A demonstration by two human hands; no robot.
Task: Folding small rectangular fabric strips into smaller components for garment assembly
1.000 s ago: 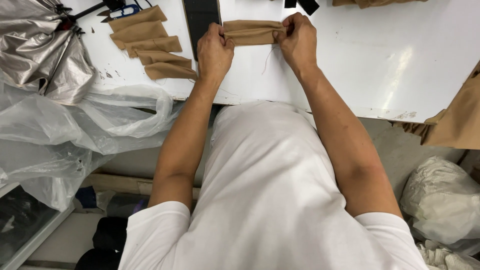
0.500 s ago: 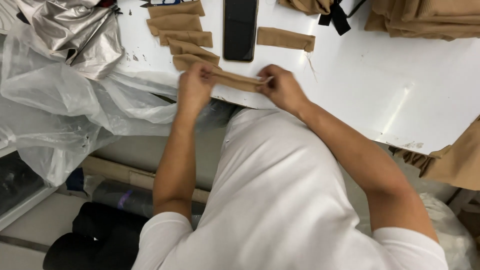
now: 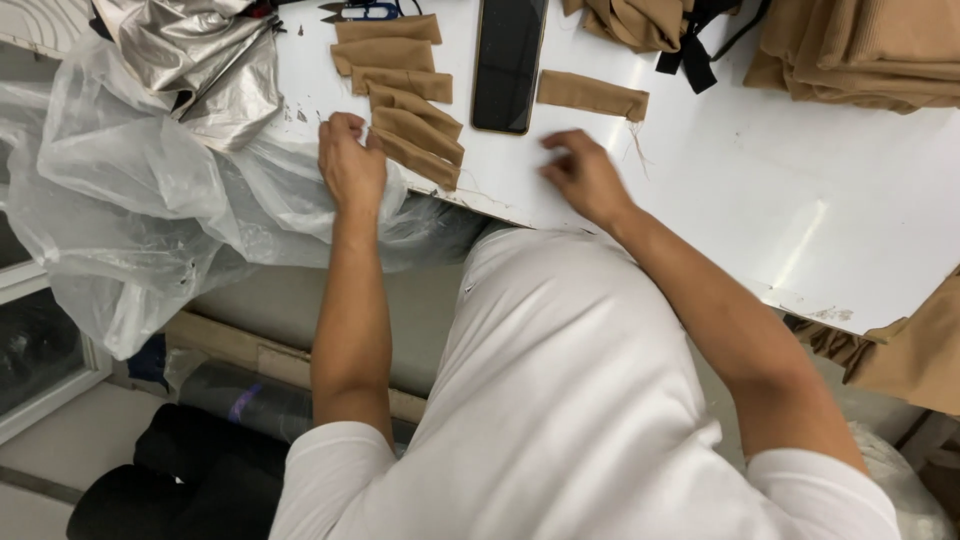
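My left hand (image 3: 350,165) rests at the table's near edge with its curled fingers on the left end of a folded tan fabric strip (image 3: 418,160). That strip is the nearest in an overlapping row of several folded tan strips (image 3: 395,75). My right hand (image 3: 585,178) hovers over the white table (image 3: 720,190) with fingers loosely bent and nothing in it. One more folded tan strip (image 3: 592,95) lies alone just beyond it. A black phone (image 3: 510,60) lies flat between the row and the single strip.
Small scissors (image 3: 360,10) lie at the far end of the row. Crumpled silver foil (image 3: 195,55) and a big clear plastic bag (image 3: 130,220) hang off the table's left side. Piles of tan fabric (image 3: 860,55) sit at the far right, beside a black strap (image 3: 695,45).
Both hands held a strip stretched between them near the table edge. Now that strip lies at the near end of the row on the left, and my right hand has let go and moved right.
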